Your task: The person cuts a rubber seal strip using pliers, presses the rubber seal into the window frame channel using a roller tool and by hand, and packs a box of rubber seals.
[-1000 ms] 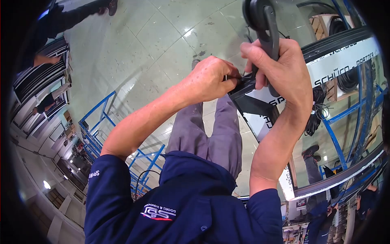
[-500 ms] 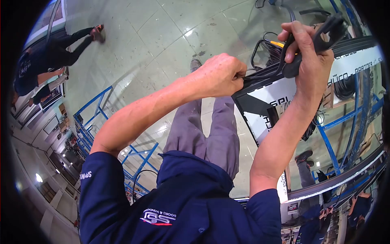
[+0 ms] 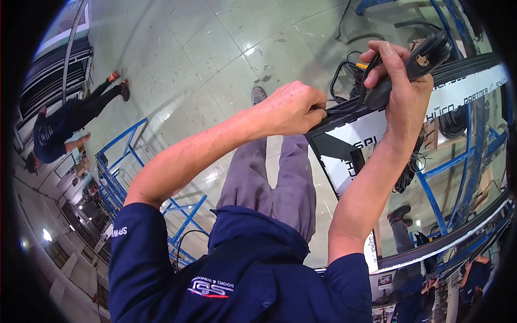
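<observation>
My left hand [image 3: 299, 110] is closed at the near corner of a dark window frame [image 3: 328, 153], its fingers pinching a black rubber strip [image 3: 344, 110] that lies along the top edge. Farther along that edge, my right hand [image 3: 401, 75] grips a black tool [image 3: 383, 92] with a rounded lower end and a hole in its upper part. A loop of black strip also runs through the right fingers. White protective film [image 3: 463, 99] with printed lettering covers the frame's face. The tool's exact kind I cannot tell.
Beyond the frame, a black coil with a yellow-orange tag [image 3: 362, 65] lies on the tiled floor [image 3: 215, 54]. Blue metal racks stand at left [image 3: 126, 142] and right [image 3: 436, 199]. One person [image 3: 59, 126] is at the far left. Other people appear at lower right [image 3: 476, 274].
My right hand and the tool have shifted slightly left and down, toward my left hand, which stays nearly in place. The person at the left has changed position and stance.
</observation>
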Demonstrator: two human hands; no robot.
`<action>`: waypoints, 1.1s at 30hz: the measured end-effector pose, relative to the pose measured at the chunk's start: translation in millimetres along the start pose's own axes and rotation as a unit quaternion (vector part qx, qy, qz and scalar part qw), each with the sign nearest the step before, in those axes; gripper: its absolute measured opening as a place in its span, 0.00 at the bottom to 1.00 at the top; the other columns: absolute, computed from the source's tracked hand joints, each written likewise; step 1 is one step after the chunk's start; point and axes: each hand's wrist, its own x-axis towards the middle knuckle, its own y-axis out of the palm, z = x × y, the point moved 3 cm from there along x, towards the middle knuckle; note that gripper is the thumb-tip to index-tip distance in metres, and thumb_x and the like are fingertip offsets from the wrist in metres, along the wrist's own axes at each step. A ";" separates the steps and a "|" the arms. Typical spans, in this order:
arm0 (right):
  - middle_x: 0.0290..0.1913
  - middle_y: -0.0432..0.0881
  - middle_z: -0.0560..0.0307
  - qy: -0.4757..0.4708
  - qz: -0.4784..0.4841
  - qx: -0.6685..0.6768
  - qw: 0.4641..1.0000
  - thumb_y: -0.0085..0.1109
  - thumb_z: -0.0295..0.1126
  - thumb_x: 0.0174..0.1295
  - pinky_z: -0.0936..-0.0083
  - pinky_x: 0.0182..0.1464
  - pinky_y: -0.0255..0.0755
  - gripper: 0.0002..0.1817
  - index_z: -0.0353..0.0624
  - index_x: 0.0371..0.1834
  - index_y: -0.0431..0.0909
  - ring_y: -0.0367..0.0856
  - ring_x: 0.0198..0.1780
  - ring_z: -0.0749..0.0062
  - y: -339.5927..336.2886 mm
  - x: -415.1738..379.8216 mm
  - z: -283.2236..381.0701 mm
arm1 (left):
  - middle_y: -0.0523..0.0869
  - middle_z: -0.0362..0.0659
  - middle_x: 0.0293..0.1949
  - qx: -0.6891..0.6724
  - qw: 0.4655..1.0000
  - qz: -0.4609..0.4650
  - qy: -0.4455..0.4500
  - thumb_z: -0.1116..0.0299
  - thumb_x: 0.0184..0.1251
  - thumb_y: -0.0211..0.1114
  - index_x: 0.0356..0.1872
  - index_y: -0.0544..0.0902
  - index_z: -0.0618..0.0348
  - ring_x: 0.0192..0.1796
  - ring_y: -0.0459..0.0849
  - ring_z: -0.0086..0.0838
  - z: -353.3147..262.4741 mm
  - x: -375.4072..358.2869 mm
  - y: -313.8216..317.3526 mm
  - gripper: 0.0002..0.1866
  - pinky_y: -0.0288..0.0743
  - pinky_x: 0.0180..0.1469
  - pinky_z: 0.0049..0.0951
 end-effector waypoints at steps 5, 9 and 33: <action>0.36 0.87 0.50 -0.010 -0.022 0.010 1.000 0.64 0.34 0.66 0.83 0.32 0.72 0.13 0.33 0.44 0.86 0.80 0.25 0.78 1.3 0.5 -2.4 | 0.76 0.52 0.17 0.004 1.000 -0.022 -0.004 0.71 0.58 0.62 0.27 0.80 0.66 0.20 0.75 0.41 3.4 2.0 10.7 0.07 0.67 0.27 0.41; 0.37 0.87 0.50 0.009 -0.034 0.016 0.999 0.65 0.36 0.66 0.81 0.34 0.75 0.15 0.33 0.45 0.85 0.83 0.29 0.77 1.8 1.2 -1.2 | 0.76 0.51 0.17 -0.014 1.000 -0.004 0.009 0.71 0.58 0.62 0.27 0.79 0.66 0.20 0.74 0.40 1.6 4.4 3.3 0.07 0.67 0.27 0.40; 0.36 0.87 0.52 -0.023 -0.045 -0.043 0.998 0.65 0.36 0.67 0.81 0.32 0.76 0.14 0.33 0.45 0.86 0.84 0.29 0.77 8.7 5.1 -5.5 | 0.84 0.51 0.23 -0.065 0.997 -0.023 -0.029 0.71 0.59 0.60 0.34 0.84 0.68 0.24 0.80 0.33 -3.5 19.1 11.3 0.10 0.73 0.30 0.37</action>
